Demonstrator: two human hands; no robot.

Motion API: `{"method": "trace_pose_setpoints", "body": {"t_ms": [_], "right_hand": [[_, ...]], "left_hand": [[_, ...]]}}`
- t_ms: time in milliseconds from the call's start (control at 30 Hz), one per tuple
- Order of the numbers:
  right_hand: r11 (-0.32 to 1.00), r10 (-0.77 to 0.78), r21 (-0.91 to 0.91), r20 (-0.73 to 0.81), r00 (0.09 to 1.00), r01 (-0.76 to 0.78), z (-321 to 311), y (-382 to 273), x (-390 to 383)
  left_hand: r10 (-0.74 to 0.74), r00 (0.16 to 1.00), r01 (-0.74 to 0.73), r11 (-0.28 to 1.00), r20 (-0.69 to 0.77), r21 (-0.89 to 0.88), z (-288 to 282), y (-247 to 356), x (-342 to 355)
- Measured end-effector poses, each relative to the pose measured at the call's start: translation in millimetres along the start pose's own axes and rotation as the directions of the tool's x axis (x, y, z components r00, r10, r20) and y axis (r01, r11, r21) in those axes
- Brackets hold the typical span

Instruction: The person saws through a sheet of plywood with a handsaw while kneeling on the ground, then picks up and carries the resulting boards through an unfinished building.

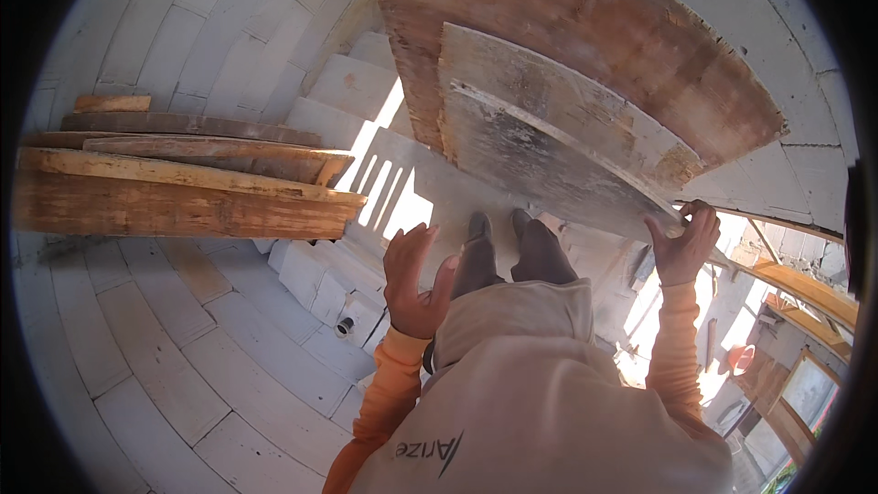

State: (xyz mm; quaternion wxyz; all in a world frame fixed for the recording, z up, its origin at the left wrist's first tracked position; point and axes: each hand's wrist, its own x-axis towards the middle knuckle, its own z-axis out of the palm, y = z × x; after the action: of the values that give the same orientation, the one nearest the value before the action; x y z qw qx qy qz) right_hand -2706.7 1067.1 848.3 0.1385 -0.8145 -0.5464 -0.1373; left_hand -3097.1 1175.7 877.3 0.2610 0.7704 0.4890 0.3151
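My right hand (686,242) is closed at the right end of a grey, dusty board (540,155), with the thumb on the near side and the fingers curled over the edge. Behind that board leans a weathered plywood panel (567,91), and behind it a larger reddish-brown plywood sheet (549,0) rests against the block wall. My left hand (416,279) is raised in front of my body, its thumb apart from the fingers, touching nothing. Both forearms are in orange sleeves.
Several wooden planks (183,206) jut out at the left, near the grey block wall (229,366). Loose pale blocks (311,274) and a short pipe end (344,327) sit below them. Timber beams (805,288) and a reddish bowl-like container (741,359) stand at the right.
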Motion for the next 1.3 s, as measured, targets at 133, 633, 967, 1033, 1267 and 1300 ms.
{"method": "trace_pose_setpoints", "body": {"t_ms": [133,633,967,1033,1267,1300], "right_hand": [[0.983,0.145,0.088,0.174,0.974,-0.162,-35,-78,-58],[0.974,0.118,0.156,0.274,0.954,-0.165,-82,-111,-134],[0.982,0.022,0.183,0.165,0.986,-0.052,-70,-101,-97],[0.985,-0.001,0.172,0.163,0.987,-0.027,-80,-105,-91],[0.961,-0.067,0.271,0.023,0.997,0.059,-23,-151,-82],[0.950,-0.103,0.306,0.129,0.986,0.059,-15,-158,-77]], "left_hand": [[0.364,0.930,-0.363,0.931,-0.041,0.023,-15,-12,-6],[0.443,0.700,-0.616,0.771,0.560,0.160,25,38,-7],[0.501,0.706,-0.629,0.769,0.501,0.117,26,35,46],[0.489,0.696,-0.623,0.775,0.526,0.103,16,38,51],[0.474,0.717,-0.589,0.804,0.512,0.080,-16,-13,63],[0.478,0.705,-0.644,0.740,0.524,0.191,-22,-38,61]]}}
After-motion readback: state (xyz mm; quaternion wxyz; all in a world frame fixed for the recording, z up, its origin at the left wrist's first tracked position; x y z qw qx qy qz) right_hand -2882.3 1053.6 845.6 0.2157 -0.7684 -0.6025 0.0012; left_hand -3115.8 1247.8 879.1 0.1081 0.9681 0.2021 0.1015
